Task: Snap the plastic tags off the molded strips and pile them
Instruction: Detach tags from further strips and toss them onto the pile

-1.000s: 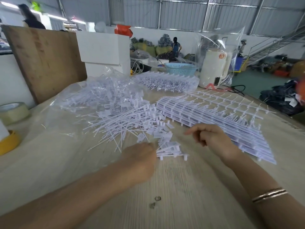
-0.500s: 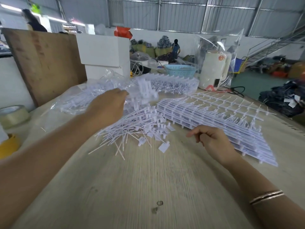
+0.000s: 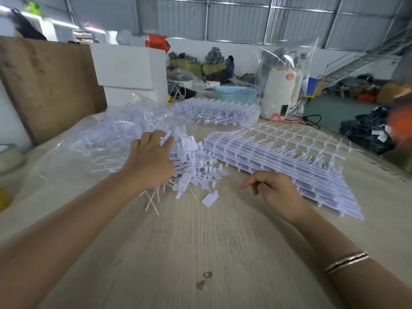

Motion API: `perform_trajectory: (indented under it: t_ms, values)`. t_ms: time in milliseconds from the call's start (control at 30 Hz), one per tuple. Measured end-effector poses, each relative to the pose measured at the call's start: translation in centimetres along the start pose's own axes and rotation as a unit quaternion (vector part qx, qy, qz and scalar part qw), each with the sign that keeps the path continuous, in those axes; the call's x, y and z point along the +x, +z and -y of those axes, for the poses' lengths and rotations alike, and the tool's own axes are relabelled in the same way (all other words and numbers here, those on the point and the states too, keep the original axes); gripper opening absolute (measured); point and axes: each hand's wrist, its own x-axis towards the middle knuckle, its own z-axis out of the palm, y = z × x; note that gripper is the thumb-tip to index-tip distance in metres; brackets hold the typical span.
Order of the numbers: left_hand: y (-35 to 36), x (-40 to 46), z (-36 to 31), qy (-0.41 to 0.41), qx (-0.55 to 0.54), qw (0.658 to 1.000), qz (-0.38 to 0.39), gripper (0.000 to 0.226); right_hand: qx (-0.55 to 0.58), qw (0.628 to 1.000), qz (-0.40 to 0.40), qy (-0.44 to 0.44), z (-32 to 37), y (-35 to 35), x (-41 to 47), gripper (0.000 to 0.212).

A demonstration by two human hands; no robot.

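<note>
White plastic: everything the task concerns is pale moulded plastic on a light wood-grain counter (image 3: 200, 253).
Loose tags (image 3: 196, 168): a heap at mid-counter, thin stems pointing toward the person and flat heads away; one single tag (image 3: 210, 199) lies apart at the near edge.
Left hand (image 3: 151, 161): over the heap's left side, fingers curled into the tags at the top; whether it grips any or only presses them, I cannot tell.
Right hand (image 3: 274, 188): low over the bare counter, fingers loosely curled, forefinger pointing left, holding nothing.
Stacked strips (image 3: 278, 166): just beyond and right of the right hand, touching or nearly touching its knuckles.
Long axis: the stack runs from far-left to near-right, slantwise across the counter.
Nearer hand: the right, by my judgement; the next strip calls for a short reach forward and right from it.
Clear bag (image 3: 116, 139): far left, spread open flat, holding more loose tags, its edge meeting the heap.
Second strip bundle (image 3: 218, 112): further back, well apart from both hands.
Blue basket (image 3: 236, 94): behind that bundle; contents not visible.
White boxes (image 3: 131, 76): stacked, closed, contents hidden.
</note>
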Motion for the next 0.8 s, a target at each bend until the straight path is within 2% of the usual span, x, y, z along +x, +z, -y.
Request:
perform_trajectory:
  t_ms: [100, 167, 233, 333, 467, 533, 633, 700, 800]
  values:
    - [-0.2, -2.5, -2.2, 0.145, -0.024, 0.986, -0.082, 0.056, -0.004, 1.0, 0.0, -0.002, 0.0, 0.1, 0.0, 0.047]
    - [0.6, -4.0, -3.6, 0.255, -0.029, 0.964, -0.071, 0.045, -0.007, 1.0, 0.003, -0.001, 0.1, 0.2, 0.0, 0.048]
    - [2.0, -4.9, -4.4, 0.318, -0.011, 0.947, -0.043, 0.041, -0.009, 1.0, 0.004, -0.001, 0.2, 0.3, 0.0, 0.05]
    - [3.7, -4.1, -4.6, 0.332, 0.005, 0.943, -0.036, 0.03, -0.023, 1.0, 0.012, -0.004, 0.4, 0.5, 0.0, 0.051]
    - [4.7, -1.4, -4.2, 0.257, 0.022, 0.966, -0.027, 0.032, -0.044, 0.999, 0.025, -0.006, 0.3, 0.6, 0.1, 0.049]
    - [5.2, -0.9, -4.3, 0.246, 0.042, 0.968, -0.034, 0.033, -0.045, 0.999, 0.029, -0.008, 0.3, 0.6, 0.1, 0.047]
    - [4.5, -1.7, -5.2, 0.267, 0.042, 0.96, -0.077, 0.026, -0.035, 0.999, 0.024, -0.016, 0.6, 0.8, 0.1, 0.046]
    - [4.3, -2.6, -5.8, 0.285, -0.006, 0.95, -0.129, 0.02, -0.022, 0.999, 0.014, -0.025, 0.8, 1.1, 0.1, 0.044]
    - [4.6, -3.9, -6.8, 0.351, -0.056, 0.926, -0.13, 0.021, -0.039, 0.998, 0.005, -0.046, 1.0, 0.8, 1.3, 0.041]
